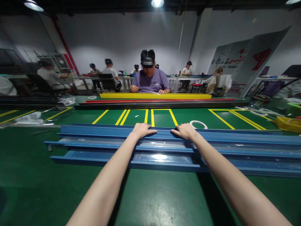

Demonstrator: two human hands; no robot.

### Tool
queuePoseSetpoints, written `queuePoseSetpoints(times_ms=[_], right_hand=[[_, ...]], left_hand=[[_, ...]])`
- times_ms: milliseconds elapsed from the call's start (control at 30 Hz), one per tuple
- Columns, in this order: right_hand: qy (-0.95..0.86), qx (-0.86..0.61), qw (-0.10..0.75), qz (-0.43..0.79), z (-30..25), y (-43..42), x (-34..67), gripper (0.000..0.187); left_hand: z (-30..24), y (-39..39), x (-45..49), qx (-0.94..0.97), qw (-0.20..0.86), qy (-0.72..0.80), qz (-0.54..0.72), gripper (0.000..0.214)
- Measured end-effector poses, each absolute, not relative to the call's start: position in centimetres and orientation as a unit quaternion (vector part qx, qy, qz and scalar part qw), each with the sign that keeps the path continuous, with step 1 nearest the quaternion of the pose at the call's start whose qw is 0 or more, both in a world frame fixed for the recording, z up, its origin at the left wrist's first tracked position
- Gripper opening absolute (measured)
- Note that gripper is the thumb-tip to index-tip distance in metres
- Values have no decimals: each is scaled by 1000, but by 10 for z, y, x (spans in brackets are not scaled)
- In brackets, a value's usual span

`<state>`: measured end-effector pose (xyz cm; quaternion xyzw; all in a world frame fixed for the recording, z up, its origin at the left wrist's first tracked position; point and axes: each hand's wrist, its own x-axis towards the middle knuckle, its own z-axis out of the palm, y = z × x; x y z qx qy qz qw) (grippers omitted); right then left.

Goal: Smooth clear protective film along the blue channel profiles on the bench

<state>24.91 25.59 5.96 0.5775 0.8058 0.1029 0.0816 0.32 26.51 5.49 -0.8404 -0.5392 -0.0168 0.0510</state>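
Observation:
Several long blue plastic strips [94, 135] lie side by side across the green table [47, 182] in front of me, some with a glossy clear film [162, 156] on them. My left hand [142, 129] rests palm down on the farthest blue strip, fingers curled over its far edge. My right hand [184, 130] lies on the same strip a little to the right, fingers also curled over the edge. A white tape ring [198, 124] lies on the table just beyond my right hand.
Across the table a person in a purple shirt [150, 81] works over yellow [155, 96], red and black strips. A yellow tray [288, 123] stands at the right edge. Crumpled clear wrapping [30, 118] lies at the left. Other people sit at tables behind.

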Motion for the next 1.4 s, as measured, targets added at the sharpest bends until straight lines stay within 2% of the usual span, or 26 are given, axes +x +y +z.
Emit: queuePoseSetpoints(times_ms=[367,733,1033,1400], right_hand=[[792,576,38,200,114,219,243,66],[771,587,9,249,130,127,240,65],[786,558,-36,264,97,64,247,66],[796,548,-50,253,62,42,239,60]], left_hand=[[98,228,-6,-828,196,-511,-122,65],[122,146,-12,-833,244,-472,-154,64],[86,87,-15,-846,232,-441,-191,70],[50,63,-24,-849,186,-451,-203,69]])
